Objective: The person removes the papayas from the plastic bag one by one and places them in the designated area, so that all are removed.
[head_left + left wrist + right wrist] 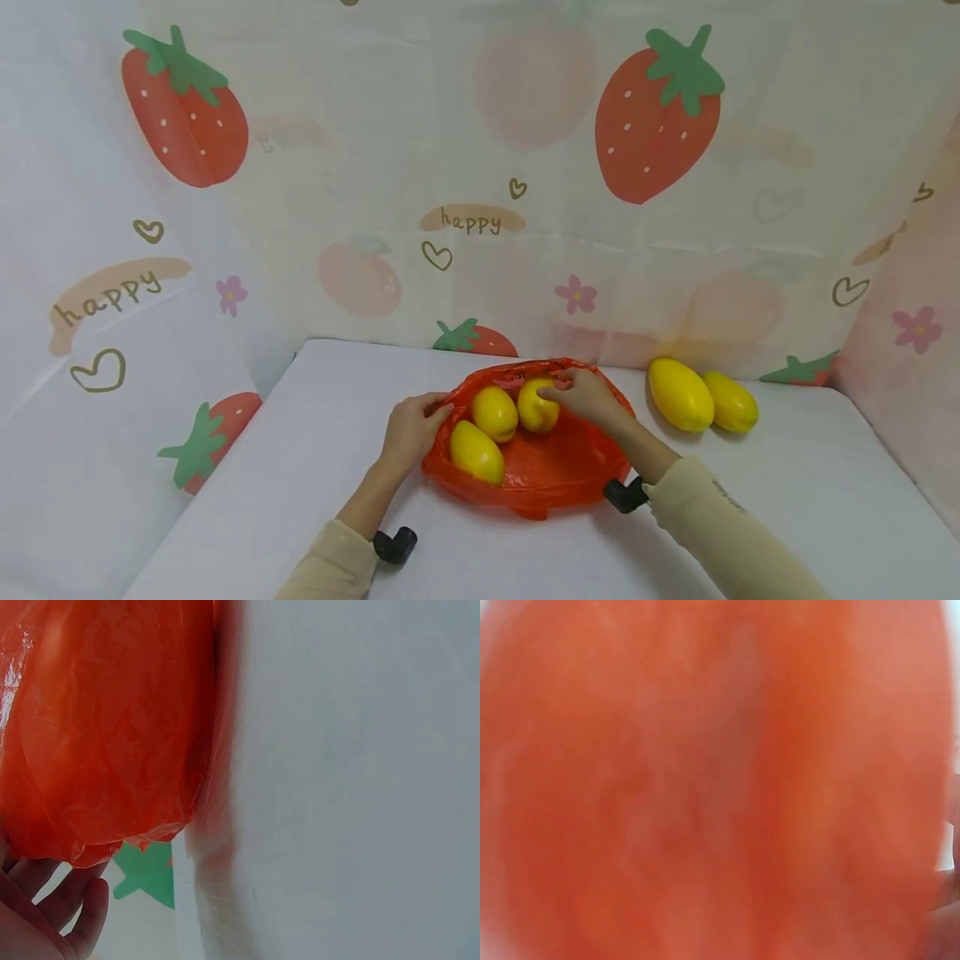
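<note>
A red plastic bag point(562, 467) lies with its mouth spread wide and turned up. Inside it are two smooth yellow fruits, one at the front left point(477, 452) and one behind it point(494, 414). My left hand point(408, 432) grips the bag's left rim; in the left wrist view its fingers point(67, 896) curl against the red plastic. At the back of the opening my right hand point(592, 398) holds a third yellow fruit point(538, 406), thumb on its near side. Blurred red plastic point(705, 780) fills most of the right wrist view.
Two more yellow fruits, a larger one point(681, 395) and a smaller one point(731, 402), lie touching at the back right of the white table point(315, 383). Behind the table hangs a strawberry-printed cloth point(375, 167), with more cloth along both sides.
</note>
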Action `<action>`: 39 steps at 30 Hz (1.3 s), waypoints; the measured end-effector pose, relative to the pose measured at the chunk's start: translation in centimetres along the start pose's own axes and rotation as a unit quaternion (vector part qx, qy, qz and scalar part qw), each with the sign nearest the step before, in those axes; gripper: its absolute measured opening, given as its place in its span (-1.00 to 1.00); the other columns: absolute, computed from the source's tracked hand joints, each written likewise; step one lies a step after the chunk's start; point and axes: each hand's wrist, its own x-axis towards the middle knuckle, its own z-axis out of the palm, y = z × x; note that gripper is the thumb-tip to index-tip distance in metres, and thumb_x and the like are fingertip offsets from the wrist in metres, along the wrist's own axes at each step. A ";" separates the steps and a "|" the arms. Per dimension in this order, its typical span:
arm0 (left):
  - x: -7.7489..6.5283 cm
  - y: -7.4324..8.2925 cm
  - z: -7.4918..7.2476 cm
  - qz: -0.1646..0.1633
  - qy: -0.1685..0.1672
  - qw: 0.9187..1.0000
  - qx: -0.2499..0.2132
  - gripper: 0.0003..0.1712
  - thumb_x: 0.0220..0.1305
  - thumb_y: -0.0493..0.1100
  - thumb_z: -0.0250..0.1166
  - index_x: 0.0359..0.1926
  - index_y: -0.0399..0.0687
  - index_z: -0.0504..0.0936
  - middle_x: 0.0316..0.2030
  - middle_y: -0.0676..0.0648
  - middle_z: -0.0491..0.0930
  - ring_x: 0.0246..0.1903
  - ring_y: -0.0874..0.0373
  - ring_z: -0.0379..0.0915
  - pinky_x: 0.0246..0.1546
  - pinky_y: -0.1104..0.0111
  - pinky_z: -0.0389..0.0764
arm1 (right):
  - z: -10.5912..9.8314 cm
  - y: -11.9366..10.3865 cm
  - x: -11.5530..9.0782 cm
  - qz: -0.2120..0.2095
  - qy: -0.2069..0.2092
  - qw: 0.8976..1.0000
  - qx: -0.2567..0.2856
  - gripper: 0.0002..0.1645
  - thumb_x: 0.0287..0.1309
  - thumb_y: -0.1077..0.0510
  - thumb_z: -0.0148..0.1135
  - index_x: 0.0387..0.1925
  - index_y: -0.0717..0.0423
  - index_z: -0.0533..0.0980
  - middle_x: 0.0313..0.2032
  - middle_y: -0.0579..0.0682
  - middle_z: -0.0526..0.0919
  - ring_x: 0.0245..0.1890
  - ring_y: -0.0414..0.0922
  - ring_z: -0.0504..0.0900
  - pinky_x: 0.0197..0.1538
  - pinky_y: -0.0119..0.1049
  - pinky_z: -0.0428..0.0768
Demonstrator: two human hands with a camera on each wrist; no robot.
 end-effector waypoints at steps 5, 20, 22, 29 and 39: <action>0.0 -0.1 0.0 -0.001 -0.003 1.000 0.001 -0.69 0.35 -0.15 0.24 0.08 -0.09 0.66 -0.05 -0.11 0.71 -0.05 0.01 0.61 0.05 0.18 0.66 | 1.0 0.0 0.4 0.025 -0.005 1.000 -0.011 -0.11 0.23 -0.17 0.23 0.32 0.40 0.27 0.24 0.35 0.46 0.24 0.23 0.46 0.30 0.10 0.47; 0.0 -0.2 0.0 -0.001 -0.003 1.000 -0.005 -0.69 0.35 -0.16 0.24 0.07 -0.10 0.67 -0.07 -0.11 0.71 -0.07 0.01 0.60 0.05 0.17 0.66 | 3.1 0.4 1.5 0.081 0.013 0.996 0.042 -0.16 0.22 -0.20 0.24 0.31 0.26 0.28 0.09 0.21 0.52 0.00 0.09 0.50 0.21 0.02 0.56; 0.0 -0.2 0.1 -0.001 -0.002 1.000 -0.005 -0.69 0.35 -0.16 0.24 0.06 -0.10 0.67 -0.07 -0.10 0.71 -0.07 0.02 0.60 0.04 0.18 0.66 | 3.1 0.3 1.6 0.083 0.015 0.995 0.049 -0.18 0.21 -0.19 0.25 0.29 0.25 0.30 0.06 0.19 0.54 -0.03 0.07 0.50 0.18 -0.02 0.58; 0.1 -0.2 0.1 -0.002 -0.001 1.000 -0.003 -0.69 0.35 -0.15 0.24 0.06 -0.08 0.67 -0.06 -0.10 0.71 -0.06 0.01 0.60 0.06 0.17 0.66 | 3.0 0.3 1.8 0.098 0.007 0.991 0.093 -0.22 0.17 -0.13 0.31 0.26 0.23 0.33 0.05 0.17 0.54 -0.02 0.05 0.51 0.16 -0.07 0.60; 0.2 -0.2 0.0 -0.004 -0.004 1.000 -0.006 -0.68 0.34 -0.13 0.25 0.07 -0.10 0.67 -0.06 -0.10 0.72 -0.04 0.00 0.61 0.07 0.16 0.65 | 2.1 0.5 1.4 0.059 -0.003 0.996 0.067 -0.33 0.12 -0.08 0.37 0.14 0.25 0.48 -0.03 0.16 0.60 -0.11 0.01 0.54 0.03 -0.20 0.65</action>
